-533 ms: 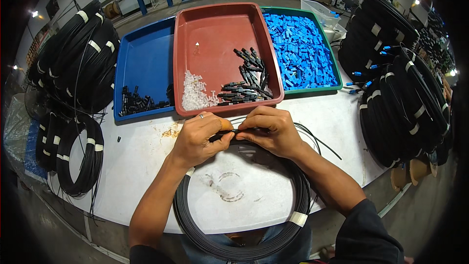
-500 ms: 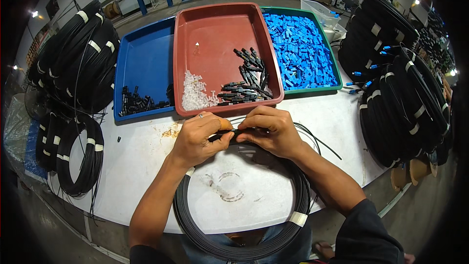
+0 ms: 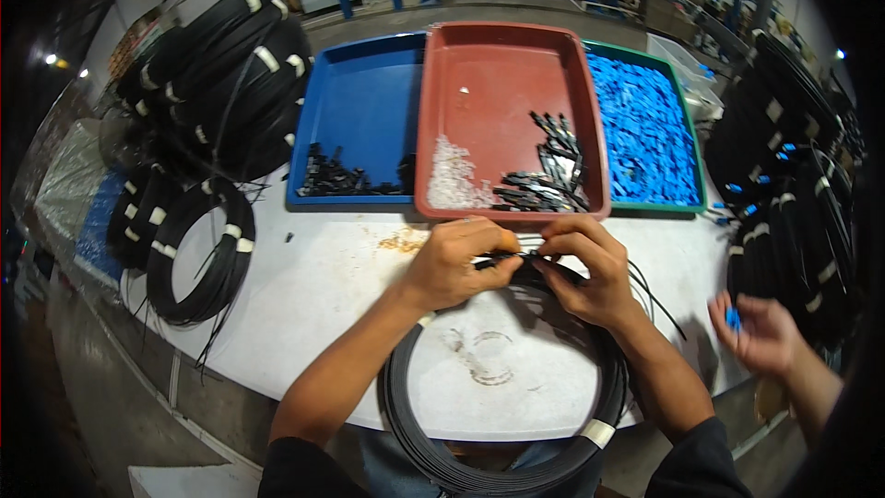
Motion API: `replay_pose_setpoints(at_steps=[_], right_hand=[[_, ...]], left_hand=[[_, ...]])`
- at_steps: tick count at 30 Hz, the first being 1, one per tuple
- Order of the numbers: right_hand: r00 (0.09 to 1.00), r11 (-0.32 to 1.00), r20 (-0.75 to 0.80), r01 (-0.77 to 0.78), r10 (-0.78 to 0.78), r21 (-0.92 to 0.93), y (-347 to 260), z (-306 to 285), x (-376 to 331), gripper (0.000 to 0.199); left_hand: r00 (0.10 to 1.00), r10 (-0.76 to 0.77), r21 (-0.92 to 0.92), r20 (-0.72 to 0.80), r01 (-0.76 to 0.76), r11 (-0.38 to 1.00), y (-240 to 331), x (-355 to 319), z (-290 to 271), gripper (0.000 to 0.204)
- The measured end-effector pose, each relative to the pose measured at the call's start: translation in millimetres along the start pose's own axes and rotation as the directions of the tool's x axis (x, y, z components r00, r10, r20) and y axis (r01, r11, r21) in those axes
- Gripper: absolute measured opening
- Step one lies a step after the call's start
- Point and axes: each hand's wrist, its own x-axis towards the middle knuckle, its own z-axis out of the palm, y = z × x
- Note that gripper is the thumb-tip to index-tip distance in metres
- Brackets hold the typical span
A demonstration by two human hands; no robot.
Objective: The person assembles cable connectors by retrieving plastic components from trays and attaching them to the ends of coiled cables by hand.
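Co-worker's hand (image 3: 763, 338) entered; black piece (image 3: 531, 256) between left fingertips (image 3: 508, 266) and right fingertips (image 3: 546, 268).

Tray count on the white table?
3: blue tray at left, red tray in the middle, green tray at right. The red one covers its neighbours' near edges; any tray stacked underneath wouldn't show.

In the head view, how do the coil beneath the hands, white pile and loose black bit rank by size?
1. Black coil
2. White pile in red tray
3. Loose black bit
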Motion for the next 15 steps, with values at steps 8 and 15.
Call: replay_pose_setpoints(at_steps=[8, 15], right_hand=[[0.999, 0.997, -0.004, 0.043, -0.043, -0.061, -2.5, 5.5, 1.5, 0.029], [0.998, 0.993, -0.009, 0.054, -0.055, -0.102, -6.3, 6.0, 2.6, 0.028]], left_hand=[[1.000, -0.005, -0.089, 0.019, 0.007, 0.996, -4.6, -6.9, -1.5, 0.017], [1.000, -0.029, -0.126, 0.011, 0.030, 0.992, -3.6, -6.7, 1.5, 0.017]])
